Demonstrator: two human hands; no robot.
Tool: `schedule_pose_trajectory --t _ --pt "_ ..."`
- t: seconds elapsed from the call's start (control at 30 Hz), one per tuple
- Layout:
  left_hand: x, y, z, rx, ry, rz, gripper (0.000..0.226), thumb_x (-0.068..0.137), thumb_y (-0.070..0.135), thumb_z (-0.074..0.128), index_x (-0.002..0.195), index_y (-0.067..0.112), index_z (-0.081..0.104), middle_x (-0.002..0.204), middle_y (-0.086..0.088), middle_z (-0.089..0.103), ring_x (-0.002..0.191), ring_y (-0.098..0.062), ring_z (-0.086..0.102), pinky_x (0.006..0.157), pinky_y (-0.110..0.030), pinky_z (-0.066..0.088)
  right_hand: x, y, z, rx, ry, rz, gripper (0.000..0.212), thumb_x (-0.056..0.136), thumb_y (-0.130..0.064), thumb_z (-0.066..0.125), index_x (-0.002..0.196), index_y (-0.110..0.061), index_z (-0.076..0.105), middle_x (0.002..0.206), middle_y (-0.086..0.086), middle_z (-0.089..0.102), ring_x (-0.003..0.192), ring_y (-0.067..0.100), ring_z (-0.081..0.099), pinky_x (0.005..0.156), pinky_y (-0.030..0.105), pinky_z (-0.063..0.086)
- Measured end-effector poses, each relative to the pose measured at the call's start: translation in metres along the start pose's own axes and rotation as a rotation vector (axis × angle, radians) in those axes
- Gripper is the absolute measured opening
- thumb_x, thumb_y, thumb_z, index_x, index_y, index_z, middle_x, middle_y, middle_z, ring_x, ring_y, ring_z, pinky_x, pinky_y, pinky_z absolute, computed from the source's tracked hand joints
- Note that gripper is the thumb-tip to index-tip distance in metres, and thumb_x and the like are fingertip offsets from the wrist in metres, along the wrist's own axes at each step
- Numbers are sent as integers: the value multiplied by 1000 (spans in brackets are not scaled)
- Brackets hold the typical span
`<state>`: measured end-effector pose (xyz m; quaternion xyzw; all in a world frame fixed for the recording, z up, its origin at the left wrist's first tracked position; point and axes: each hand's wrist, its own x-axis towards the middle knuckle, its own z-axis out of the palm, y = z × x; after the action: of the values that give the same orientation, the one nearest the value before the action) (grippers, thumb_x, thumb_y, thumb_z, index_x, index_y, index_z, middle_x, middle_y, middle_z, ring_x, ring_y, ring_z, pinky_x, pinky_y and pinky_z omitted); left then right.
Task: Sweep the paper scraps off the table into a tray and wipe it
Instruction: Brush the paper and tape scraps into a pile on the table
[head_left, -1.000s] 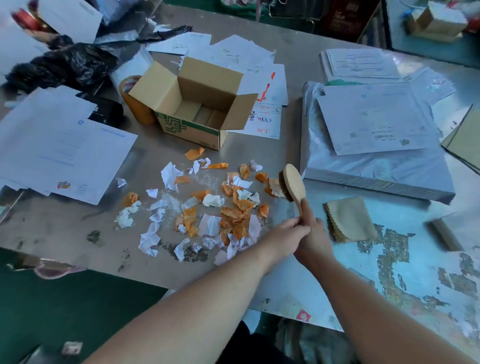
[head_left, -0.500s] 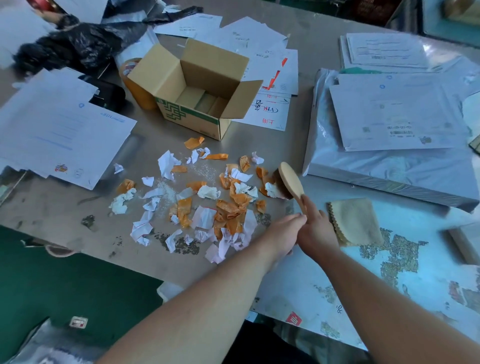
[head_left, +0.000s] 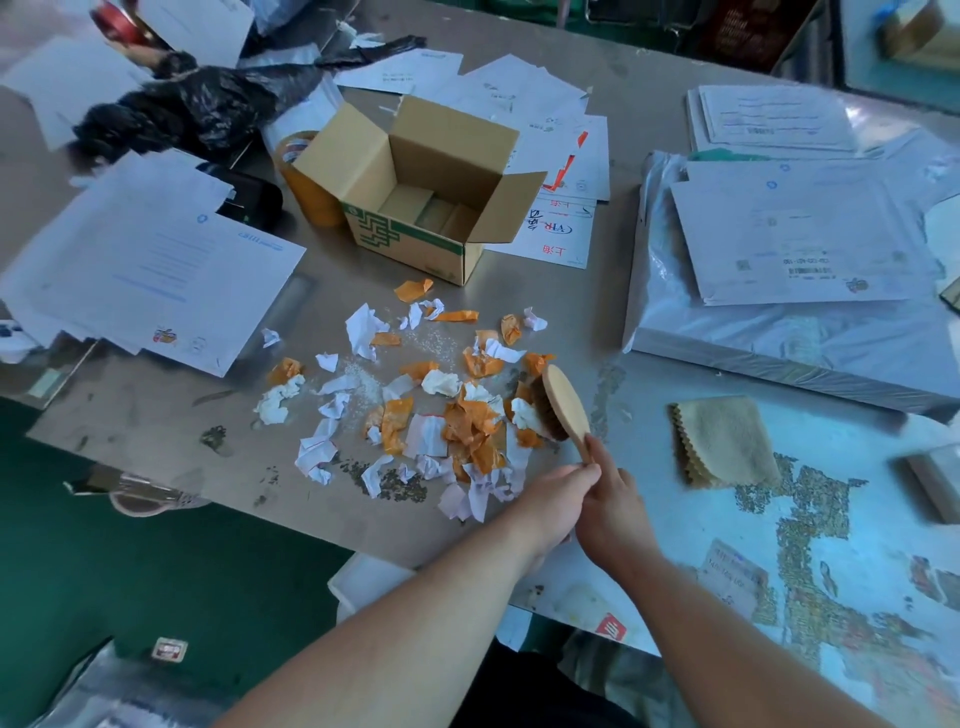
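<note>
A: Both hands are wrapping around the handle of the wooden brush (head_left: 563, 410), the right hand (head_left: 613, 512) gripping just under the head and the left hand (head_left: 553, 501) closing over it from the side. The bristles are pressing into the right edge of the paper scraps (head_left: 441, 415).

B: And the scraps are sitting where?

A: They are lying spread across the grey tabletop (head_left: 171, 410), orange and white mixed, with fine grit among them. A white tray (head_left: 363, 579) seems to be peeking out below the near edge, though I am only seeing a corner of it.

B: So what is worrying you?

A: The brush is pointing leftward, not toward that corner. A hard stroke is likely to be flinging the light pieces past the edge onto the green floor (head_left: 156, 571), or under the printed sheets (head_left: 156, 260). The grit could be staying behind too, leaving work for the folded cloth (head_left: 722, 441).
</note>
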<state>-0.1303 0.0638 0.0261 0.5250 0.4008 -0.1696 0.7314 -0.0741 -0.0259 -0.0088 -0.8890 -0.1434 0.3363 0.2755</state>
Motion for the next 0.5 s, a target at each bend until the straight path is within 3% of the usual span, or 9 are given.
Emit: schedule_pose_trajectory --t 0.1,0.17,0.23,0.37,0.5 --pt "-4 -2 -5 -16 -14 20 37 108 44 41 131 28 66 116 -1 73 91 -12 61 77 -29 42 -6 -3 4 43 23 15 66 98 -25 43 157 -47 23 115 1 45 117 31 55 96 43 44" --pt "-5 -1 -8 -38 -18 29 31 108 44 42 114 30 69 100 5 71 85 -12 58 75 -30 40 -9 -6 5 80 54 19 67 97 -20 42 156 -47 26 116 -1 44 120 29 53 99 43 44" --pt "-6 0 -11 -42 -12 32 31 107 45 42 101 31 69 98 5 67 88 -15 57 75 -31 38 -10 -9 5 114 83 5 70 96 -12 39 156 -45 27 117 -2 42 121 27 51 100 41 42" --pt "-7 4 -21 -54 47 42 31 101 51 46 114 35 69 122 7 68 107 -21 67 80 -32 45 2 -22 -4 119 118 -17 66 100 -7 38 156 -39 30 120 -1 42 113 24 51 96 37 42" --pt "-4 12 -35 -147 123 27 33 100 47 52 122 27 66 124 2 67 88 -15 63 75 -31 45 31 -38 -18 33 141 -48 57 104 -18 39 156 -37 31 132 9 47 106 25 54 93 40 47"
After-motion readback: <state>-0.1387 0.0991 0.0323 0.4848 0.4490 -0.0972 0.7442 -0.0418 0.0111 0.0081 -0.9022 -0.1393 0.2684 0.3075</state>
